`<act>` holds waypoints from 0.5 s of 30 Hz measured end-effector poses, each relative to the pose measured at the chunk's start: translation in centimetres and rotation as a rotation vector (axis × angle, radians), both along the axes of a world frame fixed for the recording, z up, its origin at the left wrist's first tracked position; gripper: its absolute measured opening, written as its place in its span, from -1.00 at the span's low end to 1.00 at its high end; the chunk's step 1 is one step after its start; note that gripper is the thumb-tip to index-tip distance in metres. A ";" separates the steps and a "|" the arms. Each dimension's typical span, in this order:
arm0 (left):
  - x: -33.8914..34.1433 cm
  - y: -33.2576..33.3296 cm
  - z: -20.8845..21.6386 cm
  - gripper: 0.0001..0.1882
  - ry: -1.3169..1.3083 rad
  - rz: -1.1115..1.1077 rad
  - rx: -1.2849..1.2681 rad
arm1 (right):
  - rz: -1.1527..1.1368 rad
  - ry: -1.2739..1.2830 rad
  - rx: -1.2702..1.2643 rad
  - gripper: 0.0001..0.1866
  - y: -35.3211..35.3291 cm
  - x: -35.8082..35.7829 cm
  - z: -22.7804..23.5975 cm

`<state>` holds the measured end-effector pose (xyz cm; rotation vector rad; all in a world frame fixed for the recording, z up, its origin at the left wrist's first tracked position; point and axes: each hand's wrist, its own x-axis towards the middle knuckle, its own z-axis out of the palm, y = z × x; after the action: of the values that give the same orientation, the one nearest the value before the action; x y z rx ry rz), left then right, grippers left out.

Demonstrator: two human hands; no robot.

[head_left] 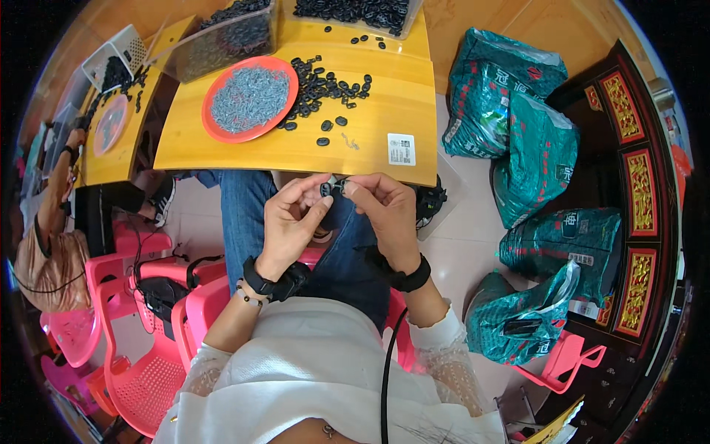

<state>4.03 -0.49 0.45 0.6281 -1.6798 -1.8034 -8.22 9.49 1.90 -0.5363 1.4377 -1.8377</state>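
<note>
My left hand (291, 216) is closed in a pinch on a small black oval plastic piece (326, 190), just off the table's near edge and above my lap. Opposite it, my right hand (388, 211) pinches thumb against forefinger right beside the piece. What those fingertips hold is too small to make out. On the yellow table (185, 137) before me, a red plate (210, 111) is heaped with small grey metal parts (251, 100). More black oval pieces (318, 89) lie loose to the plate's right, with a few tiny metal bits (350, 141) nearer me.
Clear bins of black pieces (244, 29) stand at the table's far side. A white label (401, 149) lies near the right corner. Green sacks (536, 155) stand on the floor at right. Another person (55, 259) sits at left near pink chairs (148, 370).
</note>
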 end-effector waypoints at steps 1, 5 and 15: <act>0.0 0.1 0.2 -0.66 0.005 0.001 -0.010 | -0.005 -0.007 -0.009 -0.88 0.0 0.1 0.1; -0.1 0.3 0.8 -0.66 0.011 0.023 0.010 | -0.011 -0.001 -0.005 -0.88 0.0 0.2 0.2; 0.3 0.1 1.5 -0.64 -0.020 0.054 -0.260 | 0.015 0.023 0.021 -0.88 0.3 0.3 0.1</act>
<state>4.36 -0.35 1.92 0.5726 -1.8521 -1.5122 -7.93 9.75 2.00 -0.5581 1.4635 -1.8084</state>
